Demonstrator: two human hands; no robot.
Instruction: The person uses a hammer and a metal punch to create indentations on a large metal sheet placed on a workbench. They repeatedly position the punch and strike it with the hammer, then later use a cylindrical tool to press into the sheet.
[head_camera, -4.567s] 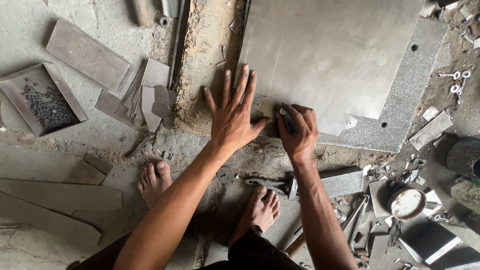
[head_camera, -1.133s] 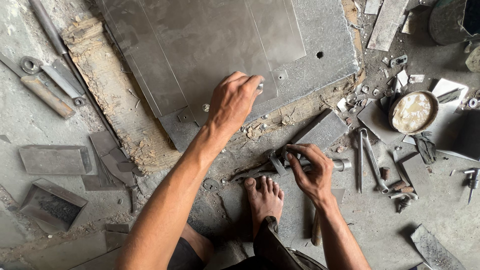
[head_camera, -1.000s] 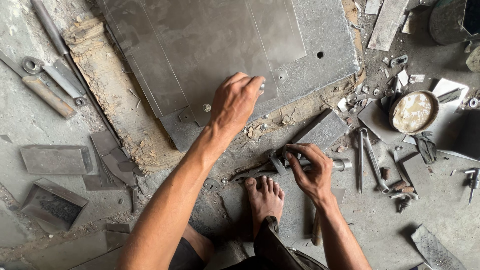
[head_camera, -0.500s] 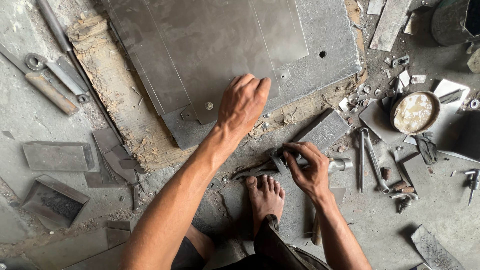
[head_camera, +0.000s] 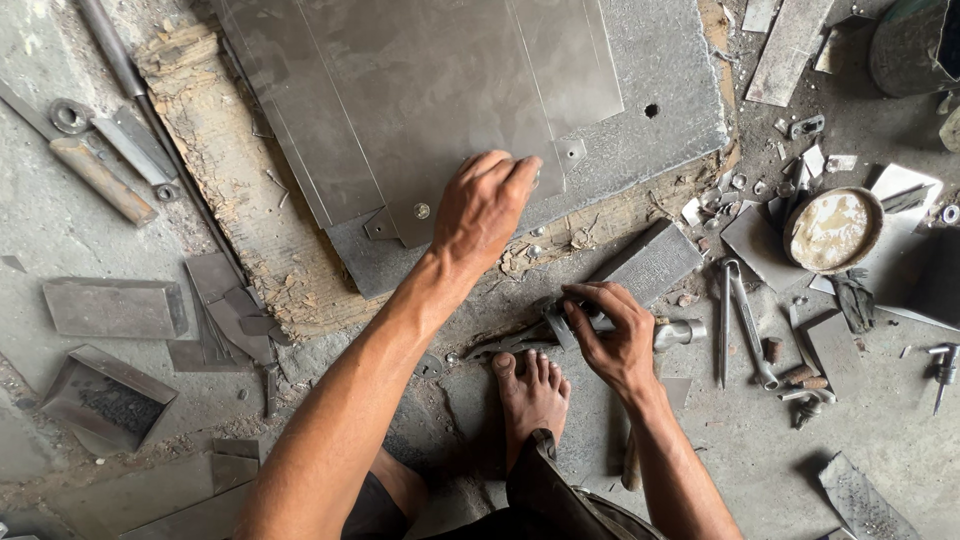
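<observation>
Fingers of the left hand (head_camera: 483, 205) are curled down onto the near edge of a metal sheet (head_camera: 420, 100), which is laid on a stone slab (head_camera: 660, 140) over a worn plank (head_camera: 225, 190). A hammer head (head_camera: 672, 333) on the floor is gripped by the right hand (head_camera: 612, 335), just beside a bare foot (head_camera: 530, 395). Pliers (head_camera: 742, 320) and a bowl (head_camera: 832, 228) are seen to the right.
</observation>
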